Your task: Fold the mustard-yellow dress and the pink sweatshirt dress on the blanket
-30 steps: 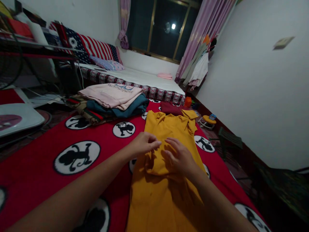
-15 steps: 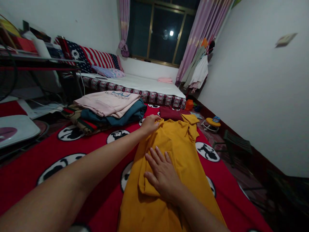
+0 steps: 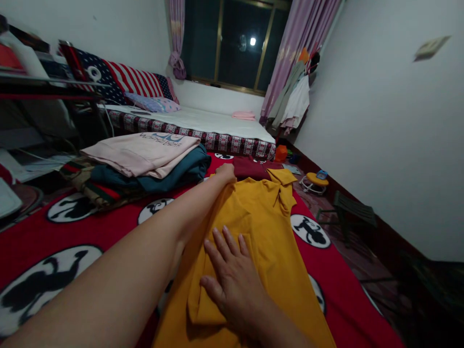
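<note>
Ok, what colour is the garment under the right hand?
Mustard yellow: the garment under the right hand shows best in the head view.

Left hand (image 3: 226,171): curled at the far left corner of the mustard-yellow garment (image 3: 270,227); its grip is hidden.
Right hand (image 3: 237,280): laid flat and spread on a folded-over part of the same garment.
Red blanket (image 3: 340,278): printed with monkey medallions, mostly covered in the middle by the garment.
Clothes pile: pale pink sweatshirt (image 3: 141,154) stacked on teal garment (image 3: 192,166).
Maroon garment (image 3: 250,167): laid just beyond the mustard-yellow one.
</note>
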Motion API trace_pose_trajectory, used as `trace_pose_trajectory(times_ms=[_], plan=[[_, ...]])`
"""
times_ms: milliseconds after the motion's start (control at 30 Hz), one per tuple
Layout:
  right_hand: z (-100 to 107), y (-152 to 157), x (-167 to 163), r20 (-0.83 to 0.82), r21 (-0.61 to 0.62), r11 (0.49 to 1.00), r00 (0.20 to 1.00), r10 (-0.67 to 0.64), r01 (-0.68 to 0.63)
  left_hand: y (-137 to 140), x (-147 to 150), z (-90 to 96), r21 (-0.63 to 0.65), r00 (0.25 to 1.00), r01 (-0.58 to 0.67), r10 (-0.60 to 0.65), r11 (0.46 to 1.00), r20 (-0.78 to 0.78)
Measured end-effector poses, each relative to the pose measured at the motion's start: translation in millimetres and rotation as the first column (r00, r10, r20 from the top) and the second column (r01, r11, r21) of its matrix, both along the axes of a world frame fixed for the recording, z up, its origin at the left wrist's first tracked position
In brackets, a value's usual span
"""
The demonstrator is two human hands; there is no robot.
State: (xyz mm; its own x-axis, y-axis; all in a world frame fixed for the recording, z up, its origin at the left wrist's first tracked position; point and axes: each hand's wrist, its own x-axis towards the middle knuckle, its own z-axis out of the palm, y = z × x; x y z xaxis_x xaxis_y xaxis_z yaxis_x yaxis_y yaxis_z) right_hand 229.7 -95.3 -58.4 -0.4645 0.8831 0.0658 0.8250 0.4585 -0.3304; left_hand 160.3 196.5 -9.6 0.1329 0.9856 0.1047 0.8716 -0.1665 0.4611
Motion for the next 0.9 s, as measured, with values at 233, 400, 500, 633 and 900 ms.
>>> trace_pose_trajectory(times_ms=[233, 400, 500, 633, 900], plan=[[-0.6, -0.5, 0.2, -0.028, -0.002, 1.0, 1.0, -0.012, 0.012, 10.4, -25.6, -19.5, 0.019, 0.975, -0.018, 0.013, 1.0, 0.224], [-1.9, 0.7, -0.2, -0.008, 0.018, 1.0, 1.0, -0.009, 0.009, -4.1, -26.2, -26.2, 0.072, 0.966, 0.11, -0.124, 0.991, 0.227], [-3.1, 1.0, -0.6, -0.012, 0.018, 1.0, 1.0, -0.008, 0.009, -18.7, -23.8, -18.1, 0.102, 0.956, 0.215, -0.231, 0.971, 0.183], [-4.4, 1.4, -1.0, -0.017, 0.023, 1.0, 1.0, -0.001, 0.001, -53.1, -28.0, -26.8, 0.147, 0.871, 0.488, -0.492, 0.86, -0.016], [-5.7, 3.4, -0.7, -0.006, 0.08, 0.997, 1.0, 0.004, -0.004, -79.5, -27.9, -56.2, -0.033, 0.772, 0.57, -0.549, 0.821, -0.319]])
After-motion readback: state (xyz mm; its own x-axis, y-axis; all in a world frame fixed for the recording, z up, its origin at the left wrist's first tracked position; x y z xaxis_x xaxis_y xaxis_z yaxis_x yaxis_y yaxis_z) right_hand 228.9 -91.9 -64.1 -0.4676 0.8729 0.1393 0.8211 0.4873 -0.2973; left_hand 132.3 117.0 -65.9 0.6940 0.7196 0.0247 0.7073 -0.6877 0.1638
